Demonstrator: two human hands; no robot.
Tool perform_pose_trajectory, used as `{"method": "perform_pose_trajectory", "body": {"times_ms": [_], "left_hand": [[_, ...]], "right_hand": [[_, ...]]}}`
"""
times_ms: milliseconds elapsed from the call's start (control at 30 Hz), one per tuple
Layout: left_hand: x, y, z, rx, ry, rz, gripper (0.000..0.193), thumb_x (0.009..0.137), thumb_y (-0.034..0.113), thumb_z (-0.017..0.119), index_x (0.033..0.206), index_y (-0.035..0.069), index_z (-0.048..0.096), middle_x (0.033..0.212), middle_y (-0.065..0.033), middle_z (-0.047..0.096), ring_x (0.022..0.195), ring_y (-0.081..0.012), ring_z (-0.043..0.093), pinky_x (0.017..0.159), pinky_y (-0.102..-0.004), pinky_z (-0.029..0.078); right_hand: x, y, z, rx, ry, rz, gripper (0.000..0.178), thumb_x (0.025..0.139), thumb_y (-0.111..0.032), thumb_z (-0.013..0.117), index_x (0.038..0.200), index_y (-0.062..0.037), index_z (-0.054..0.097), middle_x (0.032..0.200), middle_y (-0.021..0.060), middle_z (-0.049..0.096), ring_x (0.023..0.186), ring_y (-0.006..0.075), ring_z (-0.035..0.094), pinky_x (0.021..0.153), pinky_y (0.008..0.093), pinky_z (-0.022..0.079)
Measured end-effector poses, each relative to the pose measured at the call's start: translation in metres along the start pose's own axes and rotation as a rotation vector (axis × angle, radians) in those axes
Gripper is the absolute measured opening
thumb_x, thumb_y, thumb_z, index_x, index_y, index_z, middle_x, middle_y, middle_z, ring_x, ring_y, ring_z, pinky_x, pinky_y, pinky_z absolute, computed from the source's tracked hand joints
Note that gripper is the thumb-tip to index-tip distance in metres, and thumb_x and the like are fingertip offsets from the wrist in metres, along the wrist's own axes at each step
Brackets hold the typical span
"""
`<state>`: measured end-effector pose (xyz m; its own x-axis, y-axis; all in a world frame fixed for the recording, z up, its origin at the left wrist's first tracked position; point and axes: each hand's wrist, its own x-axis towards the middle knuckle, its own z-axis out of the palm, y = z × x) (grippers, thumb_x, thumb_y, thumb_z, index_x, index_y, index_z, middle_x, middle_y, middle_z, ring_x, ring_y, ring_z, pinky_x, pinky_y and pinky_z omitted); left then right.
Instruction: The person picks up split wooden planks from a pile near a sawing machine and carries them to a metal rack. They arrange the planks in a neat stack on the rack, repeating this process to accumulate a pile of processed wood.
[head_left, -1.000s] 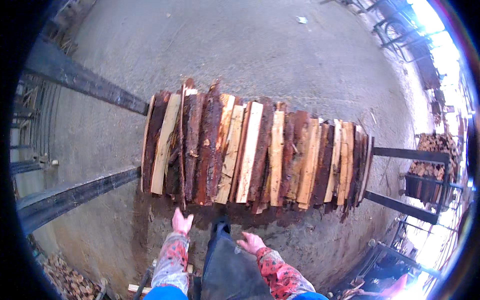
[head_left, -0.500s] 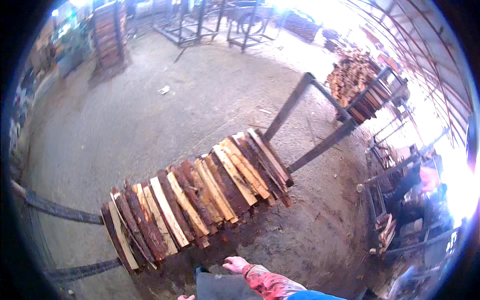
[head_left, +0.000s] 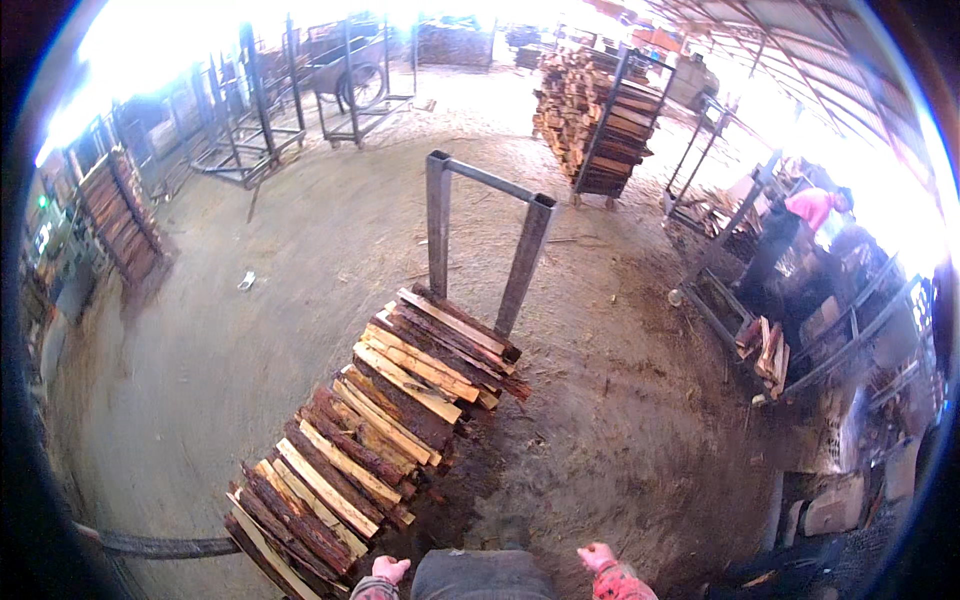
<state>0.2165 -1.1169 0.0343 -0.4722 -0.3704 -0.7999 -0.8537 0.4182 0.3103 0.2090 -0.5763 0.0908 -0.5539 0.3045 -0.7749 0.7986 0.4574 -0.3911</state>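
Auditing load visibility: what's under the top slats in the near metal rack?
Under the top slats, a few wood ends stick out along the right side. Deeper wood and any base of the metal rack are covered.

Shed interior with a spoked wheel (head_left: pixel 362 87), stained grey-brown floor (head_left: pixel 280 265) in front of the wheel, dark upright metal frames (head_left: pixel 258 95) to its left, trussed roof (head_left: pixel 830 60) far to its right, overexposed daylight (head_left: pixel 150 40) beyond it.

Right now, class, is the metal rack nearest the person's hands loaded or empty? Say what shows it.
Loaded: split wood pieces lie side by side in a row between its upright metal posts.
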Motion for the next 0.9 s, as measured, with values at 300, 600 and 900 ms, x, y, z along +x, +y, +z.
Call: {"method": "perform_pose_trajectory", "body": {"times_ms": [300,600,900], "left_hand": [[0.019,0.142,0.005,0.123,-0.114,0.169,0.050,0.071,0.038,0.079,0.093,-0.005,0.068,0.079,-0.0150,0.070,0.072,-0.0218,0.069,0.069,-0.0337,0.054],[-0.089,0.253,0.117,-0.054,-0.381,0.234,0.038,0.079,0.023,0.076,0.094,-0.010,0.063,0.071,-0.0108,0.066,0.059,-0.0163,0.063,0.053,-0.0283,0.052],[-0.091,0.277,0.122,0.028,-0.316,0.177,0.028,0.082,0.022,0.073,0.078,-0.004,0.063,0.070,-0.0128,0.066,0.055,-0.0184,0.063,0.048,-0.0317,0.052]], "right_hand": [[-0.086,0.137,0.052,0.572,0.069,0.301,0.022,0.085,-0.026,0.071,0.080,-0.0058,0.062,0.063,0.0065,0.060,0.049,0.0172,0.056,0.042,0.0325,0.044],[-0.069,0.134,-0.037,0.718,0.036,0.367,0.023,0.088,-0.024,0.066,0.083,-0.0027,0.060,0.069,0.0049,0.061,0.054,0.0159,0.060,0.045,0.0312,0.048],[-0.005,0.137,-0.099,0.721,0.116,0.189,0.020,0.087,-0.026,0.069,0.089,-0.0077,0.062,0.077,0.0003,0.065,0.062,0.0114,0.062,0.051,0.0276,0.052]]}}
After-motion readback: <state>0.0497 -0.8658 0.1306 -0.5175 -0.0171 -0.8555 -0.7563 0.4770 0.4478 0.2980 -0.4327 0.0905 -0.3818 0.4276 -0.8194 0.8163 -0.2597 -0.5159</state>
